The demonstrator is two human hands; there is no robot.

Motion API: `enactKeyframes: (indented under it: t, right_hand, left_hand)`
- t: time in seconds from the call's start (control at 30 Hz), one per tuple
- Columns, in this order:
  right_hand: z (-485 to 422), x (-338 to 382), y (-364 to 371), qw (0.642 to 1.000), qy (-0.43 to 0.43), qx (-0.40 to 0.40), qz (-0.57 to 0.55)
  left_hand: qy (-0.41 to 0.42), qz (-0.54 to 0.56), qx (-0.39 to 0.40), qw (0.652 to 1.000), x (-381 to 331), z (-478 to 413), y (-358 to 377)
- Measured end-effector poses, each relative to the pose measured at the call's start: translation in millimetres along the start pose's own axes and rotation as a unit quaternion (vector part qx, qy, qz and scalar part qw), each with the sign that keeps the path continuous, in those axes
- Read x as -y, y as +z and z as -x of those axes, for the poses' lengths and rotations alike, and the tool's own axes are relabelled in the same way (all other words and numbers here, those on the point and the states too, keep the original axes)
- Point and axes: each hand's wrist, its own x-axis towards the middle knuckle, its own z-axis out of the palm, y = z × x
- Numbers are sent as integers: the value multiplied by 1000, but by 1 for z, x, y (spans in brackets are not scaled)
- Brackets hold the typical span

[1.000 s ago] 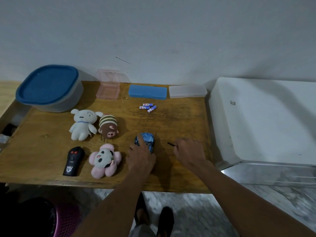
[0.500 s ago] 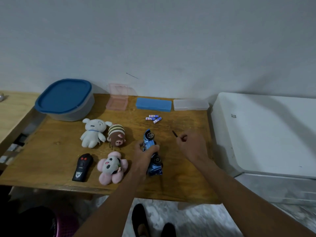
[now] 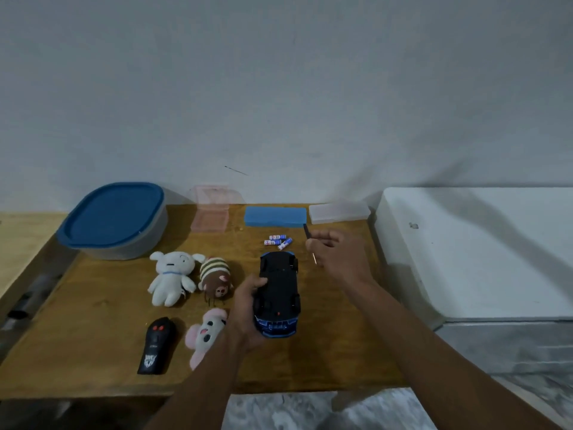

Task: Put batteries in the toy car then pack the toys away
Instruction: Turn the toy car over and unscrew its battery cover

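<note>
My left hand (image 3: 248,308) holds the blue toy car (image 3: 279,290) upside down above the wooden table (image 3: 102,308), its black underside facing up. Just right of the car's far end, my right hand (image 3: 336,256) grips a small thin screwdriver (image 3: 307,232). Three small batteries (image 3: 278,241) lie on the table just beyond the car. A white plush (image 3: 170,276), a striped brown plush (image 3: 215,279) and a pink plush (image 3: 204,332), partly hidden by my left arm, lie to the left. A black remote (image 3: 155,346) rests near the front edge.
A large grey tub with a blue lid (image 3: 114,218) stands at the back left. Along the wall sit an open pink case (image 3: 210,212), a blue case (image 3: 274,215) and a clear case (image 3: 339,212). A white appliance (image 3: 480,252) borders the table's right side.
My left hand lifted the car off the table and turned it from upright to fully upside down. My right hand rose with the screwdriver toward the car's far end.
</note>
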Motion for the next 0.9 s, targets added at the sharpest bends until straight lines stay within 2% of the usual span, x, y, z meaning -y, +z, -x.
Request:
enactKeyframes:
  t: [0.17,0.27,0.4,0.5,0.67,0.9]
  right_hand:
    - [7,10,24,999,28,-2,-32]
    - [12,10,36,998,46,-19,-34]
    - [18,3,50,996,67,-45,-30]
    - [22,-2,55,995,73,-63,-25]
    - [22,-7,57,996,69,-58,-12]
    - [1,-3,42,999,1,-25,21]
  left_hand:
    - [-31,-160,-47,986,-22,-6,-15]
    - [-51,-202,-54,977,-29,-8,-24]
    - [-38,-219,-30,974,-34,-12,-38]
    - [-22,-278,1,960,-34,-16,-52]
    - [-2,-330,43,943,-37,-19,-55]
    - [61,-360,73,928,-41,-27,-30]
